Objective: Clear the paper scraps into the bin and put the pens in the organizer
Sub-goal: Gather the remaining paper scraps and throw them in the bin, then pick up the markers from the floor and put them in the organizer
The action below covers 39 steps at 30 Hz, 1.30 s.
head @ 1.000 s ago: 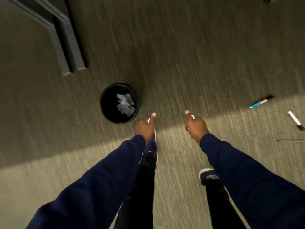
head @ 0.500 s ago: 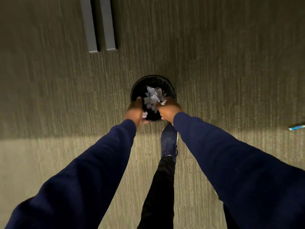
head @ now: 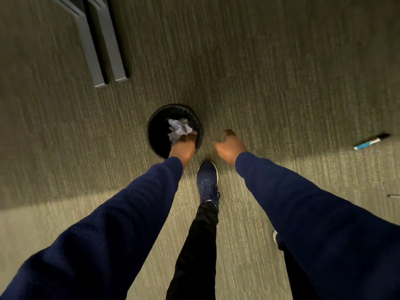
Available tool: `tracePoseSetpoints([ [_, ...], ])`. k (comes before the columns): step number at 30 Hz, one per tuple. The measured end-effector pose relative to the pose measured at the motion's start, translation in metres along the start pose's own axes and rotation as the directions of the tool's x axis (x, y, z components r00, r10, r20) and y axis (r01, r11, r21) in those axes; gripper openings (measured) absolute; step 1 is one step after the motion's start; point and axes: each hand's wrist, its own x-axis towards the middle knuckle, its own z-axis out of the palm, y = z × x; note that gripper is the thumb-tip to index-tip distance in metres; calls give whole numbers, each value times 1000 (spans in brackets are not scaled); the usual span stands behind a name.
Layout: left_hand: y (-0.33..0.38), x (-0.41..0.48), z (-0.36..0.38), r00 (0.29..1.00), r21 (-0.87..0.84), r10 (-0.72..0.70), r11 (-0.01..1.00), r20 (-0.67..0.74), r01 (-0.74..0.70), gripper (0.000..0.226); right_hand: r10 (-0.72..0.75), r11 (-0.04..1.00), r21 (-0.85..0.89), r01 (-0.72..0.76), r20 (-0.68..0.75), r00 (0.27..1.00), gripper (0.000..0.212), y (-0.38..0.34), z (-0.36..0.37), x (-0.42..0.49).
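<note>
A round black bin [head: 155,128] stands on the carpet with crumpled white paper scraps [head: 178,129] inside. My left hand [head: 183,148] reaches over the bin's near rim, its fingertips down against the paper. Its fingers are hidden behind the back of the hand, so I cannot tell if they grip a scrap. My right hand [head: 229,146] hovers just right of the bin with loosely curled fingers, apart and holding nothing. A blue and black marker [head: 371,141] lies on the floor far right. A thin pen [head: 394,195] pokes in at the right edge. No organizer is in view.
Two grey furniture legs [head: 101,53] stand at the upper left behind the bin. My dark blue shoe [head: 207,180] is planted just below the bin, between my arms; the other shoe [head: 275,236] peeks out under my right sleeve. Striped carpet covers the floor.
I stepped up to the bin and brought both hands over it. Since then my right hand has pulled away to the right, empty, while my left hand stays over the bin.
</note>
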Motion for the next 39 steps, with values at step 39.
tracePoseSetpoints([
  [39,231,-267,583,825,658,63,571,561,-491,55,477,647,733,-209,-175,861,42,525,-388,-174],
])
